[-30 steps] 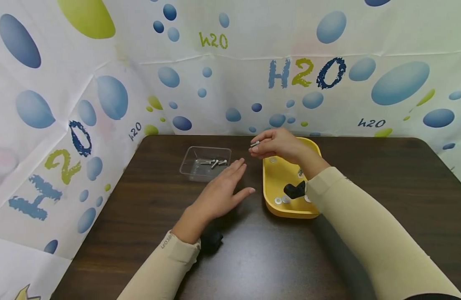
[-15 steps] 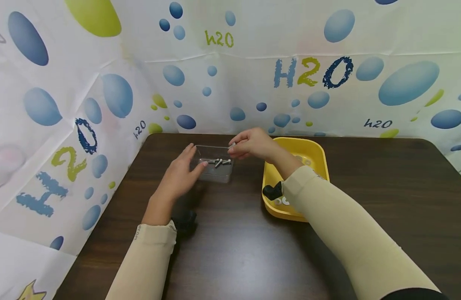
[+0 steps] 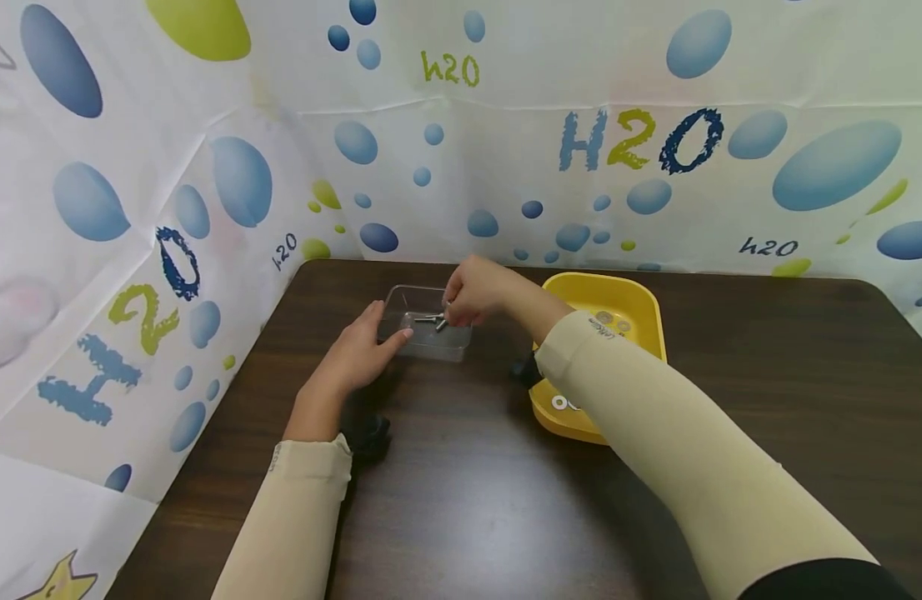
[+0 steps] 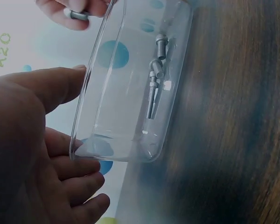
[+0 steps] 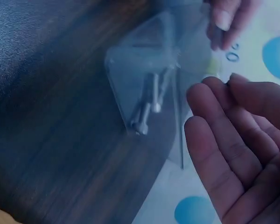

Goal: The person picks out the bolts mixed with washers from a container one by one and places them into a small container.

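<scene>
Left hand [image 3: 358,354]: relaxed, fingers loosely extended; it stands at the left end of the clear box, thumb by the long near rim, fingers about the short end; how firmly it presses cannot be told.
Right hand [image 3: 476,292]: thumb and fingertips pinch one bolt [image 4: 78,16] over the right part of the clear box; the fingers hide part of that bolt.
Clear box [image 3: 431,352]: on the desk [image 3: 461,508], between the hands, left of the yellow tray and apart from it.
Loose bolts [image 3: 429,318]: at least three, metallic, lying on the floor of the clear box, grouped close together.
Yellow tray [image 3: 566,427]: on the desk beneath the right forearm, which hides part of its inside.
Washers [image 3: 558,402]: flat rings inside the yellow tray, some toward its far end, others near its front.
Sheet [image 3: 506,92]: white, hanging behind the desk, printed with blue and green drops and "H2O".
Sleeves [image 3: 296,500]: beige, on both arms.
</scene>
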{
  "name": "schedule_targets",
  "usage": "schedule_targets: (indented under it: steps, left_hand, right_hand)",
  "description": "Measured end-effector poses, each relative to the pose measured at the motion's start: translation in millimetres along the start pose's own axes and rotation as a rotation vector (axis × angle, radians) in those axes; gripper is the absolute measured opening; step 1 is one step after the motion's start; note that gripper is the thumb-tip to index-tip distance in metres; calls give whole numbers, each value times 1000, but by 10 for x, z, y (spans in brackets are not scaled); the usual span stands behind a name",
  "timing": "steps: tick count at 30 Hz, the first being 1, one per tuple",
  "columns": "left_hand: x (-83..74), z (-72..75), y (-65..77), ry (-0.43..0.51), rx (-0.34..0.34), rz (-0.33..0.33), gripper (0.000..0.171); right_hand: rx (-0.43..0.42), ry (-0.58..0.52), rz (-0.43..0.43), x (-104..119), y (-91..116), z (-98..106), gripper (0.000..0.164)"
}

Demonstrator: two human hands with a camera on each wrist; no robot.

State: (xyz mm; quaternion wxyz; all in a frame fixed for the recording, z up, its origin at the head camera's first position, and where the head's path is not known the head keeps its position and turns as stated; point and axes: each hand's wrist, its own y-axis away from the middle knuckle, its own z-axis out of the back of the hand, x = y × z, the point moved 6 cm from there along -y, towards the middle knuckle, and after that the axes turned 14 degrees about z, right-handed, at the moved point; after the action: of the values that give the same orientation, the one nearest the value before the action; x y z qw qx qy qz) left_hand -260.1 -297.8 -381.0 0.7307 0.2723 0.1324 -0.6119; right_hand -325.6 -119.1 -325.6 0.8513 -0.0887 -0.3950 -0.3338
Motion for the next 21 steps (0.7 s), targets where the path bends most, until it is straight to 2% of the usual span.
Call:
schedule_targets:
  steps: [4, 10, 18, 21]
  left_hand:
    - [-14, -8, 4, 9, 2, -5, 81]
    - [-86, -8, 34, 11, 0, -15, 78]
    - [-63, -8, 36, -5, 6, 15, 83]
    - [-51, -9, 34, -8, 6, 22, 83]
  right_hand:
    - [72, 78, -34, 13, -61, -122, 9]
    - [121, 122, -103, 25, -92, -236, 11]
    - [142, 106, -96, 54, -58, -270, 10]
    - [133, 81, -77, 39, -57, -241, 16]
